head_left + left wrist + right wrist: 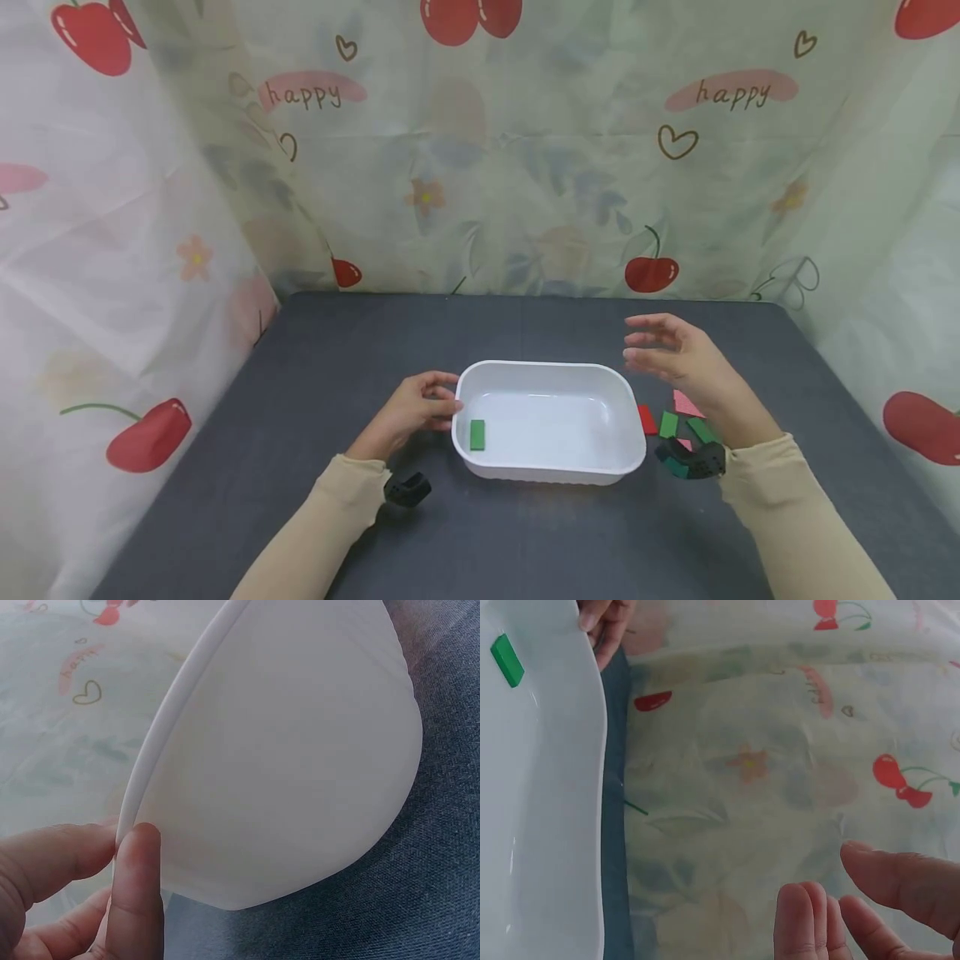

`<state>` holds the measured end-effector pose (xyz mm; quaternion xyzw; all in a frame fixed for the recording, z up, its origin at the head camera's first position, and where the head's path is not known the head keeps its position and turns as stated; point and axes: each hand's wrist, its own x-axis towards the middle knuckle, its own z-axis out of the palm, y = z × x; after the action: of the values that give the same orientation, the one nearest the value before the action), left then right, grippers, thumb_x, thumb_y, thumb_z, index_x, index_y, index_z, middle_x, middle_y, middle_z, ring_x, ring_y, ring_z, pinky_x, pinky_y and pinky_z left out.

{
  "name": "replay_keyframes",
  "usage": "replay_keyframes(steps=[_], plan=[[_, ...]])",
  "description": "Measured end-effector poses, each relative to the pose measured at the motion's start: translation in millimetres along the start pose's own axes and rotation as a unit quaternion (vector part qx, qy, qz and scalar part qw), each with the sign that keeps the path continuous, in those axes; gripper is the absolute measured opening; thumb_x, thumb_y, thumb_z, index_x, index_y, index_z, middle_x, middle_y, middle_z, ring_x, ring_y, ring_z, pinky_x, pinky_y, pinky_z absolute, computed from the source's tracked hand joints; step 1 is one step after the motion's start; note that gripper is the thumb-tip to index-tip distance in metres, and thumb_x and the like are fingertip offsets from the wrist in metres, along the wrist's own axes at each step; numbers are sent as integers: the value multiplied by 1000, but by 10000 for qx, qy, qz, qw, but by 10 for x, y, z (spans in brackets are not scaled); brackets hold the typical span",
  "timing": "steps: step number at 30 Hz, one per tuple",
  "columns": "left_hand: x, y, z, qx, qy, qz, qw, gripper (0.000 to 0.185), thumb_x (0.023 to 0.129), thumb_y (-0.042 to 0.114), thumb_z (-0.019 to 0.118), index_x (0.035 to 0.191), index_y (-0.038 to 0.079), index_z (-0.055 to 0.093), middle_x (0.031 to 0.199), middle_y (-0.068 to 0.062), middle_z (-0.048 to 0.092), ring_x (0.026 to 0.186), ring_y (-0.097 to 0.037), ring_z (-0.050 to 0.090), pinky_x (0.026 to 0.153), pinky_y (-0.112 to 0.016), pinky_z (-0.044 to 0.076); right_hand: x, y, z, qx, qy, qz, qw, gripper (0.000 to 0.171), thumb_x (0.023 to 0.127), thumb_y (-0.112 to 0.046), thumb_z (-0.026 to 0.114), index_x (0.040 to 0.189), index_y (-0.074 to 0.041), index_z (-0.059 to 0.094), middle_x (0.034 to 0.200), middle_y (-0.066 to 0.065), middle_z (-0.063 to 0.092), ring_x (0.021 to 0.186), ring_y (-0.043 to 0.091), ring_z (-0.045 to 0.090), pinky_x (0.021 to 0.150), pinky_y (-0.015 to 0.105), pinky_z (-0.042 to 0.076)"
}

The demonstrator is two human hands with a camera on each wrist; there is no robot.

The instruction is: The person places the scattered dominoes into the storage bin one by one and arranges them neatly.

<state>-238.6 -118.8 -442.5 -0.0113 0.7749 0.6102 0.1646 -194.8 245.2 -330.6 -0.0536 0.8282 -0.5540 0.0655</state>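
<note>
Resting against the left end of the white tub (pixel 551 421), the left hand (pixel 411 412) has its fingertips curled onto the rim in the head view. 1 green block (pixel 477 434) lies inside the tub, just beyond those fingertips on the tub floor. The right hand (pixel 678 357) hovers above the tub's far right corner, fingers spread and relaxed, holding nothing. Below its wrist, on the grey table (pixel 300 375), lie loose pieces: a red block (pixel 647 419), a green piece (pixel 668 424) and a pink piece (pixel 686 404).

Left wrist view: the left fingers (pixel 135 900) press the tub rim (pixel 161 742), a fingertip on the outer edge; the tub wall (pixel 292 750) fills the frame beyond them.

Right wrist view: the right fingers (pixel 885 892) are apart, touching nothing. The tub (pixel 547 825) lies off to their side, with the green block (pixel 507 660) at its far end.
</note>
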Motion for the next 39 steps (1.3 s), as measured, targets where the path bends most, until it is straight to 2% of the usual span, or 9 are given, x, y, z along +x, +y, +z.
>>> replay_keyframes(steps=[2,4,7,12,21,29,32,35,39], plan=[[0,0,-2,-3,9,-13,10000,51,82,7,76,129,10,57,100,-12,64,76,-17,65,67,-29,60,-9,34,-66,76,91,-43,9999,56,91,-29,69,136,-10,43,123,8,51,95,0,65,103,49,45],[-3,6,-2,-10,22,-39,10000,51,82,7,76,130,10,57,101,-12,64,76,-17,65,67,-29,60,-21,77,-125,99,173,-149,9997,53,91,-27,68,136,-11,43,121,4,51,97,-1,64,96,35,53],[-8,13,0,-8,49,-71,10000,51,82,6,76,130,10,57,101,-11,64,76,-16,64,67,-29,60,-45,142,-197,-66,302,-253,9992,52,93,-28,66,136,-10,42,120,3,51,97,-3,61,84,20,55],[-7,12,1,-14,66,-62,10000,51,82,6,76,129,10,57,100,-11,64,75,-16,64,66,-29,60,-69,265,-266,-511,417,-177,9977,58,94,-32,64,139,-5,40,124,9,51,93,-8,60,81,14,54],[-1,-4,-1,-53,62,-54,10000,50,81,7,77,127,11,58,99,-11,64,76,-17,64,66,-29,60,-77,600,-291,-897,562,8,9944,63,95,-36,61,143,-3,37,136,23,48,93,-14,55,82,18,55],[-13,-23,0,-45,13,53,10000,49,83,6,75,128,9,58,99,-12,64,76,-17,65,67,-30,60,-119,861,-245,-968,793,77,9921,63,95,-34,61,143,-1,37,135,26,48,89,-16,52,81,20,56],[-15,-30,0,-34,-15,87,10000,48,83,7,75,128,9,58,99,-12,64,76,-17,65,67,-30,60,-121,972,-248,-1128,830,156,9900,64,95,-38,61,142,-2,39,134,25,50,95,-5,59,84,28,57],[-15,-28,0,-15,-6,87,10000,49,83,8,76,128,10,58,99,-12,64,76,-17,65,67,-30,60,-117,1081,-254,-1245,827,275,9884,68,94,-43,61,142,-1,39,134,26,49,107,18,62,88,40,57],[-13,-26,0,-3,22,81,10000,49,82,8,76,128,10,58,99,-12,64,76,-17,65,67,-30,60,-117,1203,-233,-1285,948,590,9854,68,92,-45,62,142,-4,40,133,21,51,111,25,62,88,42,56]])
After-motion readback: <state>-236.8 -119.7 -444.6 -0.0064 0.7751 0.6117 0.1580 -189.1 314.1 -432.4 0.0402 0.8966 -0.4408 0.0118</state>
